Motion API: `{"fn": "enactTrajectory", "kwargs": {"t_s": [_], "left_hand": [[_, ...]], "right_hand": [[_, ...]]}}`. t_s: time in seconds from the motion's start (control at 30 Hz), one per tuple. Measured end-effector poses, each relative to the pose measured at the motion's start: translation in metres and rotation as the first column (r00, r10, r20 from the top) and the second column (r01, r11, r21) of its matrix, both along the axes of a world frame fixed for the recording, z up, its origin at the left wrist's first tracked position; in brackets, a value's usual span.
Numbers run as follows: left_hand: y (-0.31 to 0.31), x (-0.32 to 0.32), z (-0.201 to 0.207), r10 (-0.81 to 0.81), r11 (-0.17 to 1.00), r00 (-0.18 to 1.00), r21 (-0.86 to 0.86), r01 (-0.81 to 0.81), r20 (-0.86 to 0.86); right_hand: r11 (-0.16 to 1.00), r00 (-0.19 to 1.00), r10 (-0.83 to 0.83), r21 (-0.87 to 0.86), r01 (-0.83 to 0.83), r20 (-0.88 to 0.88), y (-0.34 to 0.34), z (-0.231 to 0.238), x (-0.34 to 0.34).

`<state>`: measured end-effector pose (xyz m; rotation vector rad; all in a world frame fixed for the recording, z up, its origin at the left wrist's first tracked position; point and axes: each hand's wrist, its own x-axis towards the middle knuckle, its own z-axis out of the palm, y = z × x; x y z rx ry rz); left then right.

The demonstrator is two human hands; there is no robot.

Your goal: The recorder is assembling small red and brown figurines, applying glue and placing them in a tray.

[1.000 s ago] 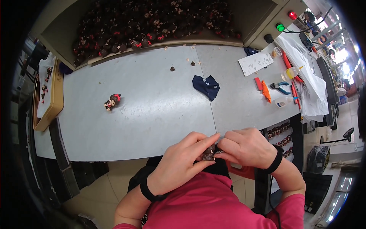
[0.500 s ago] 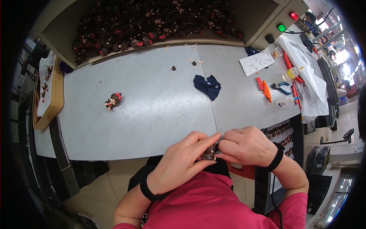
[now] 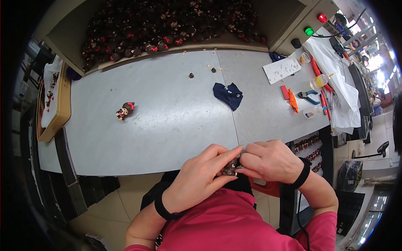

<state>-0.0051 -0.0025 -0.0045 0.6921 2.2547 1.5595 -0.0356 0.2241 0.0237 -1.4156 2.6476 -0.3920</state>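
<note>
Close to my body at the table's front edge, my left hand (image 3: pixel 202 169) and my right hand (image 3: pixel 270 161) meet around a small dark brown figurine part (image 3: pixel 229 170). The left fingers and thumb pinch it from the left. My right fingers are curled against its other side, covering much of it. A finished-looking brown figurine (image 3: pixel 124 111) with a pale face and a red bow lies on the left of the table. Two tiny dark brown pieces (image 3: pixel 191 75) rest farther back, near several small pale bits.
A bin (image 3: pixel 284 31) heaped with brown figurines (image 3: pixel 167 29) spans the back. On the table (image 3: pixel 159 146) lie a navy cloth (image 3: pixel 228 95), white card (image 3: pixel 282 70), pliers (image 3: pixel 308 97), glue bottles (image 3: pixel 314 111) and an orange scrap (image 3: pixel 293 100). A tan box (image 3: pixel 63 102) stands left.
</note>
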Motion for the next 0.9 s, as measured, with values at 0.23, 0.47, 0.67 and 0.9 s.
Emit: {"fn": "enactTrajectory", "kwargs": {"t_s": [0.23, 0.47, 0.67, 0.9], "left_hand": [[0.003, 0.001, 0.004, 0.081, 0.993, 0.989, 0.072, -0.09, 0.122], [0.009, 0.006, 0.0, 0.223, 0.952, 0.958, 0.173, -0.254, 0.18], [0.009, 0.007, 0.002, 0.228, 0.929, 0.937, 0.228, -0.291, 0.265], [0.009, 0.004, 0.0, 0.17, 0.918, 0.915, 0.279, -0.282, 0.365]], "right_hand": [[0.993, 0.996, -0.084, -0.084, 0.084, -0.004, 0.007, 0.001, 0.0], [0.882, 0.881, -0.457, -0.194, 0.431, -0.123, 0.011, -0.024, -0.013], [0.737, 0.794, -0.596, -0.47, 0.485, -0.115, 0.042, -0.01, 0.001], [0.154, 0.342, -0.931, -0.711, 0.686, 0.129, 0.131, -0.033, -0.006]]}}
